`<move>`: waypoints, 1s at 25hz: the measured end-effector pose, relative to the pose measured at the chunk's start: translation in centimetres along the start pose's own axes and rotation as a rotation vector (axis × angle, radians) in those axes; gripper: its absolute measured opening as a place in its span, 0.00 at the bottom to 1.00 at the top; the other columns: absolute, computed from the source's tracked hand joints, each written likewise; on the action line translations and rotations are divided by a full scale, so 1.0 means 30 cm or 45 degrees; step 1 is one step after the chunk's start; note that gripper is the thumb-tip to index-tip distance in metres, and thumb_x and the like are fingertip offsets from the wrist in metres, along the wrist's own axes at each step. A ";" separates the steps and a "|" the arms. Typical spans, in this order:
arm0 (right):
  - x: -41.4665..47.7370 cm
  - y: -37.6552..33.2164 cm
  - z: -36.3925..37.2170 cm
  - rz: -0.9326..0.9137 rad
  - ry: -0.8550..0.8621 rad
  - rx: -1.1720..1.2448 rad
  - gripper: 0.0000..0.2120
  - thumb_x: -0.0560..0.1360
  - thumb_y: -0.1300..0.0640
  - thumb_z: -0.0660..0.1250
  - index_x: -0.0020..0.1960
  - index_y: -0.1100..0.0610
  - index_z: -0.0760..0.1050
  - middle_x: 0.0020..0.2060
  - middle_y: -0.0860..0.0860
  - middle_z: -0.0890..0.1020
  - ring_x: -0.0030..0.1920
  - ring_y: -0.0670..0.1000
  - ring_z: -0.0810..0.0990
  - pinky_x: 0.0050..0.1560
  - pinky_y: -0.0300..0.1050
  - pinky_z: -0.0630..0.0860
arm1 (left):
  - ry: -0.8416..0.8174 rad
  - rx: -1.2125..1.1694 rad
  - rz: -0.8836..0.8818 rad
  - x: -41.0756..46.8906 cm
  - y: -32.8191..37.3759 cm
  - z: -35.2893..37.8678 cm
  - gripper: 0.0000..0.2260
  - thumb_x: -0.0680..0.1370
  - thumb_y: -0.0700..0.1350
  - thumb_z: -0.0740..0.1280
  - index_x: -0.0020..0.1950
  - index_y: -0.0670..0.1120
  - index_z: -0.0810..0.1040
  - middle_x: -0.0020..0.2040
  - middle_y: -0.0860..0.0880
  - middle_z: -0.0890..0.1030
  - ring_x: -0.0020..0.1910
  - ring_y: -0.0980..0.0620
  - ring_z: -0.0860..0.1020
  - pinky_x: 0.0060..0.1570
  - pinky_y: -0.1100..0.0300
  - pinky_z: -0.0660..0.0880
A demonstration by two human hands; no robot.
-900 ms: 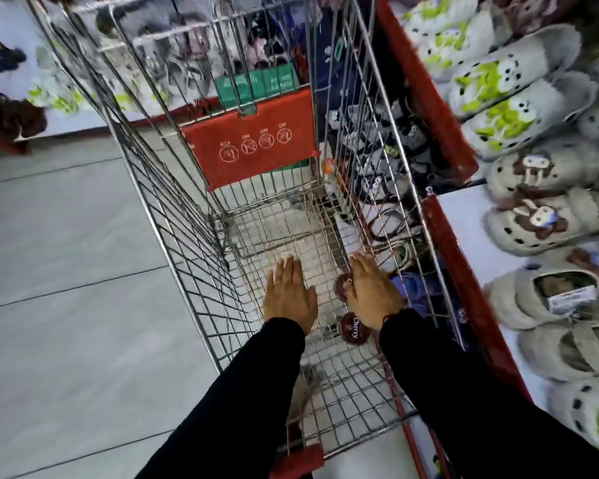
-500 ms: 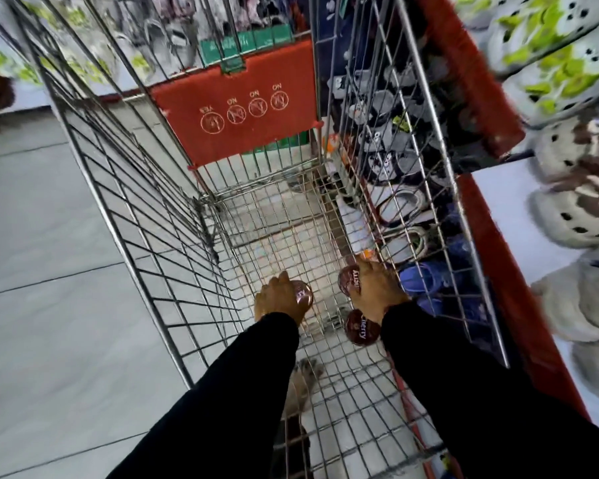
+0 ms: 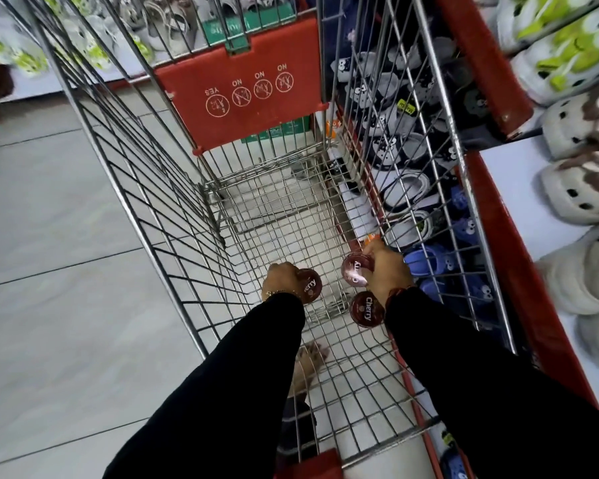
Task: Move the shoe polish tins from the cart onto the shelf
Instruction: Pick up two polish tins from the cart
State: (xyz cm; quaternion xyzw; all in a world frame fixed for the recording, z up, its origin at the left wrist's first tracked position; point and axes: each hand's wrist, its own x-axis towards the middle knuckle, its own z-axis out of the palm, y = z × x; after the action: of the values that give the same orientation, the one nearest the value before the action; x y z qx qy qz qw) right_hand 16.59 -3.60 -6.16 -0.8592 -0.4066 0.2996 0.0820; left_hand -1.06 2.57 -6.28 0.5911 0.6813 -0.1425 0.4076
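Observation:
Both of my hands reach down into the wire cart [image 3: 173, 243]. My left hand [image 3: 281, 277] grips a round dark-red tin [image 3: 309, 285] lettered "Cherry", held on edge. My right hand [image 3: 388, 271] grips a second dark-red tin [image 3: 356, 267], tilted with its lid facing left. A third tin [image 3: 366, 309], also marked "Cherry", shows just below my right wrist; I cannot tell whether it lies on the cart floor or is held. The white shelf [image 3: 505, 188] with a red edge runs along the cart's right side.
Fluffy slippers [image 3: 581, 198] cover the right shelf; blue and dark shoes [image 3: 426, 261] fill the rack below, behind the cart's wire wall. A red child-seat flap [image 3: 242, 95] closes the cart's far end. Grey tiled floor [image 3: 49, 271] lies left. A bare foot [image 3: 308, 368] shows under the cart.
My hands went from lying flat on the cart floor to closing on a tin each and lifting them slightly. The camera has dipped closer to the cart.

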 end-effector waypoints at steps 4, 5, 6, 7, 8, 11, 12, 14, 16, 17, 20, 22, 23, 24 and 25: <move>-0.081 -0.021 -0.067 0.162 0.068 0.298 0.17 0.73 0.61 0.73 0.61 0.57 0.79 0.56 0.58 0.85 0.56 0.58 0.84 0.56 0.45 0.78 | 0.049 -0.243 -0.090 -0.089 -0.013 -0.067 0.13 0.76 0.47 0.69 0.57 0.44 0.84 0.56 0.42 0.85 0.58 0.42 0.82 0.56 0.54 0.78; -0.111 -0.031 -0.101 0.183 0.096 0.395 0.17 0.72 0.62 0.73 0.61 0.59 0.80 0.56 0.58 0.85 0.56 0.58 0.84 0.55 0.44 0.77 | 0.081 -0.319 -0.095 -0.130 -0.004 -0.094 0.13 0.76 0.48 0.69 0.57 0.44 0.85 0.55 0.41 0.86 0.58 0.42 0.82 0.56 0.53 0.78; -0.134 -0.039 -0.120 0.202 0.111 0.496 0.17 0.72 0.63 0.73 0.60 0.62 0.80 0.55 0.60 0.86 0.56 0.58 0.84 0.55 0.43 0.77 | 0.114 -0.398 -0.107 -0.160 0.002 -0.112 0.13 0.76 0.48 0.70 0.57 0.44 0.85 0.54 0.41 0.86 0.58 0.42 0.82 0.56 0.54 0.78; -0.165 -0.046 -0.147 0.215 0.127 0.594 0.17 0.72 0.65 0.73 0.60 0.64 0.80 0.55 0.61 0.85 0.55 0.57 0.84 0.54 0.42 0.78 | 0.150 -0.478 -0.112 -0.207 0.014 -0.136 0.13 0.75 0.48 0.70 0.57 0.44 0.85 0.54 0.41 0.86 0.58 0.42 0.82 0.56 0.55 0.77; -0.224 -0.058 -0.207 0.211 0.146 0.683 0.17 0.72 0.65 0.73 0.60 0.66 0.80 0.55 0.62 0.85 0.53 0.56 0.84 0.52 0.39 0.78 | 0.191 -0.557 -0.093 -0.281 0.030 -0.171 0.14 0.75 0.48 0.71 0.58 0.44 0.85 0.55 0.42 0.86 0.58 0.43 0.82 0.56 0.56 0.77; -0.343 -0.085 -0.310 0.220 0.185 0.876 0.16 0.73 0.67 0.73 0.60 0.67 0.80 0.53 0.62 0.85 0.48 0.53 0.81 0.52 0.47 0.81 | 0.248 -0.745 -0.036 -0.429 0.064 -0.235 0.15 0.75 0.47 0.72 0.59 0.42 0.84 0.55 0.41 0.86 0.58 0.44 0.82 0.54 0.59 0.75; -0.392 -0.092 -0.355 0.220 0.221 0.949 0.15 0.72 0.67 0.73 0.59 0.66 0.80 0.52 0.61 0.85 0.47 0.53 0.81 0.54 0.52 0.82 | 0.263 -0.778 0.003 -0.487 0.075 -0.262 0.16 0.75 0.47 0.72 0.60 0.41 0.83 0.55 0.41 0.86 0.58 0.44 0.82 0.55 0.58 0.75; -0.495 -0.100 -0.461 0.197 0.313 1.047 0.14 0.73 0.68 0.72 0.58 0.66 0.80 0.48 0.59 0.85 0.45 0.53 0.82 0.52 0.53 0.83 | 0.309 -0.810 0.078 -0.612 0.106 -0.319 0.17 0.75 0.48 0.72 0.61 0.41 0.83 0.57 0.41 0.85 0.59 0.44 0.82 0.58 0.57 0.75; -0.592 -0.105 -0.571 0.131 0.377 1.122 0.14 0.74 0.68 0.70 0.59 0.68 0.80 0.50 0.61 0.85 0.47 0.55 0.83 0.52 0.52 0.84 | 0.327 -0.888 0.165 -0.735 0.152 -0.370 0.17 0.76 0.47 0.72 0.61 0.40 0.82 0.57 0.41 0.85 0.58 0.43 0.82 0.57 0.58 0.75; -0.644 -0.107 -0.629 0.088 0.412 1.159 0.13 0.75 0.68 0.70 0.59 0.68 0.79 0.52 0.63 0.85 0.50 0.57 0.83 0.55 0.55 0.83 | 0.316 -0.932 0.221 -0.795 0.178 -0.392 0.17 0.76 0.47 0.72 0.61 0.39 0.82 0.55 0.40 0.85 0.57 0.42 0.83 0.58 0.56 0.76; -0.779 -0.109 -0.793 0.004 0.524 1.252 0.14 0.74 0.66 0.71 0.59 0.67 0.80 0.53 0.64 0.85 0.53 0.59 0.83 0.61 0.62 0.79 | 0.298 -1.001 0.376 -0.955 0.254 -0.435 0.15 0.76 0.46 0.72 0.58 0.39 0.83 0.53 0.40 0.85 0.57 0.40 0.83 0.62 0.47 0.78; -0.873 -0.097 -0.905 -0.041 0.595 1.293 0.15 0.74 0.65 0.71 0.61 0.64 0.80 0.50 0.59 0.85 0.53 0.59 0.85 0.58 0.57 0.82 | 0.268 -1.073 0.507 -1.069 0.301 -0.453 0.14 0.76 0.43 0.72 0.59 0.39 0.83 0.56 0.39 0.85 0.58 0.40 0.83 0.63 0.44 0.78; -0.922 -0.088 -0.963 -0.075 0.634 1.318 0.16 0.74 0.65 0.71 0.62 0.64 0.80 0.48 0.56 0.85 0.49 0.56 0.86 0.53 0.53 0.84 | 0.265 -1.079 0.577 -1.127 0.328 -0.464 0.14 0.76 0.43 0.72 0.59 0.40 0.83 0.57 0.40 0.85 0.57 0.41 0.83 0.63 0.44 0.78; -0.972 -0.075 -1.021 -0.101 0.682 1.331 0.16 0.75 0.65 0.71 0.62 0.63 0.79 0.47 0.54 0.85 0.44 0.52 0.85 0.49 0.50 0.85 | 0.260 -1.066 0.652 -1.184 0.357 -0.476 0.14 0.76 0.44 0.72 0.60 0.40 0.83 0.57 0.41 0.85 0.57 0.41 0.83 0.63 0.45 0.78; -1.024 -0.058 -1.077 -0.123 0.744 1.324 0.16 0.75 0.65 0.71 0.62 0.62 0.80 0.48 0.55 0.85 0.42 0.49 0.84 0.47 0.48 0.85 | 0.243 -1.067 0.729 -1.247 0.390 -0.487 0.15 0.76 0.44 0.72 0.60 0.40 0.82 0.57 0.40 0.85 0.57 0.41 0.83 0.63 0.44 0.78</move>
State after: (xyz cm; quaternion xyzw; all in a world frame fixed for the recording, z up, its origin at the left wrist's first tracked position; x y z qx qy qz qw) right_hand 19.20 -22.11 34.37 -0.7336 -0.2059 0.2066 0.6138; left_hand 2.90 -10.28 33.31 0.5503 0.5249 0.3144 0.5681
